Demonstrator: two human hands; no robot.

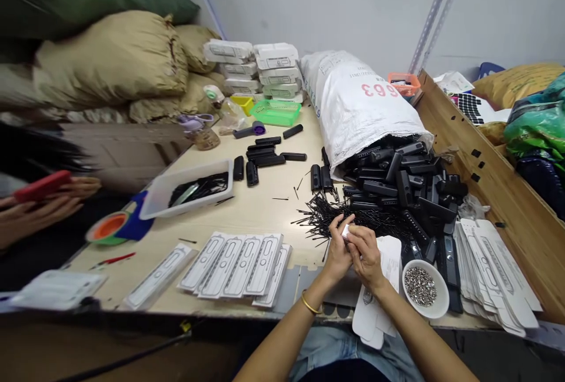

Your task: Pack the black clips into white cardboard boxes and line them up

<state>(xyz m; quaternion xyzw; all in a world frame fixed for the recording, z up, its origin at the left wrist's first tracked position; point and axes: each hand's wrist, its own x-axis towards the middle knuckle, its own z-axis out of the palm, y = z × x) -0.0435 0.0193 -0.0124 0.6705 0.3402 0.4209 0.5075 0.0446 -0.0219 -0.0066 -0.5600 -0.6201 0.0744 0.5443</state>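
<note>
My left hand (pixel 338 246) and my right hand (pixel 364 252) meet over the table's front edge, fingers pinched together on a small white piece (pixel 345 231). A pile of thin black pins (pixel 322 217) lies just beyond them. A white bowl of small metal parts (pixel 421 286) sits right of my right wrist. White packaging cards (pixel 388 264) lie under my right forearm. Black plastic cases (pixel 397 185) spill from a white sack (pixel 357 102).
A row of white cards (pixel 241 264) lies front left; more are stacked at right (pixel 489 270). A white tray (pixel 188 191) holds black pins. Another person's hands hold a red phone (pixel 42 186) at far left. A wooden board (pixel 494 176) borders the right side.
</note>
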